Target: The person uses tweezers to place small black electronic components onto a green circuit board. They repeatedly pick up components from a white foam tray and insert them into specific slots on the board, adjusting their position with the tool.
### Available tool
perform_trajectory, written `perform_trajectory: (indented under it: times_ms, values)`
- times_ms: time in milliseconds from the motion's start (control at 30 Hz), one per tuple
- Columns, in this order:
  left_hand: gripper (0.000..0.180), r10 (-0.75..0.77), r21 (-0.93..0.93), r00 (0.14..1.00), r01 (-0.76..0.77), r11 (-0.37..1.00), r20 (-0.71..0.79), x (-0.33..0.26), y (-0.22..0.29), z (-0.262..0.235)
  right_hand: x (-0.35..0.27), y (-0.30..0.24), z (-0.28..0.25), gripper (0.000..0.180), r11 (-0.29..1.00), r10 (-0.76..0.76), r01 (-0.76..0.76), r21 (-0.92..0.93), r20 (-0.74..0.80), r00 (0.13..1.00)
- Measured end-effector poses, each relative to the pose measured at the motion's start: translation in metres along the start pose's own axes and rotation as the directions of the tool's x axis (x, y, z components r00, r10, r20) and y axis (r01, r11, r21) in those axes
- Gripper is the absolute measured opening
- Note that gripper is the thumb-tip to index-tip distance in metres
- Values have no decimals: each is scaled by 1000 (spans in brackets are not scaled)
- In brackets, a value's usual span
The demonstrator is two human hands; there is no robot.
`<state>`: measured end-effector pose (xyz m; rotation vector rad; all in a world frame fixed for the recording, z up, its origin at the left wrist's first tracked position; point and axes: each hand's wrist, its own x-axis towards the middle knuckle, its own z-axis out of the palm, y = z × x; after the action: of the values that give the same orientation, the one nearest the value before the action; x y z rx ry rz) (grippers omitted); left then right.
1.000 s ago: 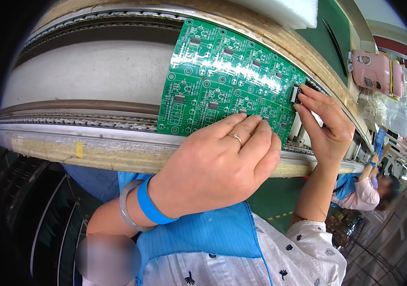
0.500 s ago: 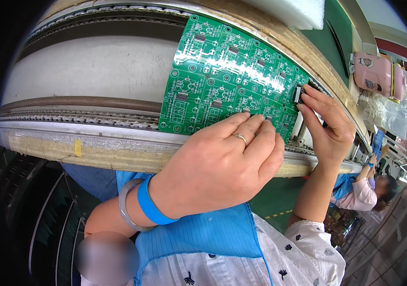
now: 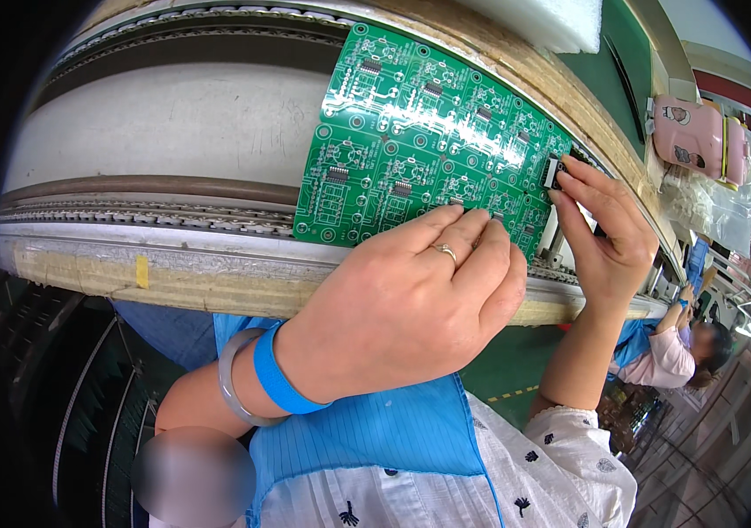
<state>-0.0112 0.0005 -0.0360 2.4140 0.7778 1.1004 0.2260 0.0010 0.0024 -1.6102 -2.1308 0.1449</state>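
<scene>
A green circuit board panel (image 3: 367, 123) with several repeated patterns and small black chips spans the two rails. My left hand (image 3: 419, 299), with a ring, blue wristband and bangle, reaches across the panel's near edge. Its fingers are curled together, the tips against the board; the thumb and anything between the tips are hidden. At the panel's right end my right hand (image 3: 604, 220) pinches a small black-and-white component (image 3: 553, 172) between thumb and fingers. That part touches the board or stands just over its edge; I cannot tell which.
Chain conveyor rails (image 3: 173, 214) with wooden borders run along both sides of the panel. White foam (image 3: 560, 22) lies beyond the far rail. A pink case (image 3: 688, 132) and clear plastic bags (image 3: 701, 202) sit at the right. Another person (image 3: 666, 356) works further right.
Almost nothing differs. The board and both hands show only a tiny shift, and both hands keep their grip and place.
</scene>
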Motion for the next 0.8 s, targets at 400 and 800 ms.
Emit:
perform_trajectory:
  times_ms: [400, 800]
  values:
    - [24, -3, 1, 1000, 3, 1000, 12, 0, 0, 0, -1, 4, 0, 22, 1000, -6, 6, 13, -6, 1000]
    - [22, -16, -24, 1000, 16, 1000, -1, 0, 0, 2, -3, 0, -2, 25, 999, 45, -45, 8, 45, 998]
